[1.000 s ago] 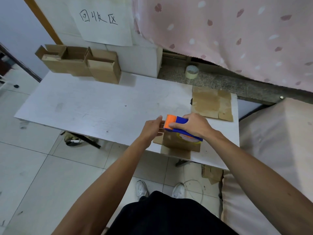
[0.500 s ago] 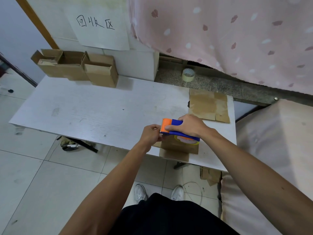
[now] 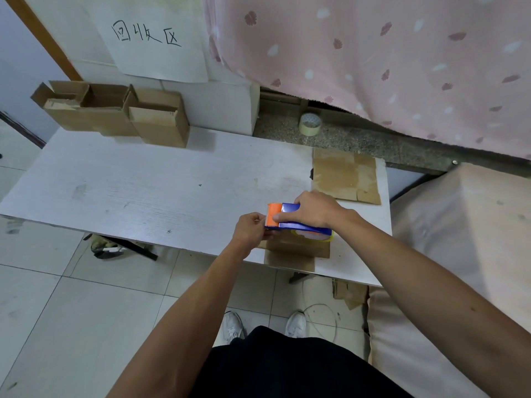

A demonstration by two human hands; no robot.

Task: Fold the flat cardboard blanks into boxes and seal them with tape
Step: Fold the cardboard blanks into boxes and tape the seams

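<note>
Head view: the right hand (image 3: 313, 209) is clamped over the top of a blue and orange tape dispenser (image 3: 290, 219), fingers wrapped down its near side. The left hand (image 3: 249, 228) meets it at the orange front end, fingers curled and pinching at the toothed edge; whether a strip of tape lies between the fingertips is too fine to tell. Both hands are close together, touching the same tool.

The dispenser sits on top of a small cardboard box (image 3: 296, 249), which stands at the near edge of the white table (image 3: 143, 191), towards its right end. One brown flap of the box lies flat towards the person.

A stack of flat cardboard blanks (image 3: 344, 176) lies at the far right corner of the table, well apart from the box. Several folded boxes (image 3: 115, 113) with open tops stand in a row at the far left, against the wall. A roll of tape (image 3: 309, 124) rests on the stone ledge (image 3: 373, 142) behind the table, under a pink curtain (image 3: 373, 53). A paper sign (image 3: 155, 38) with handwriting hangs on the wall
</note>
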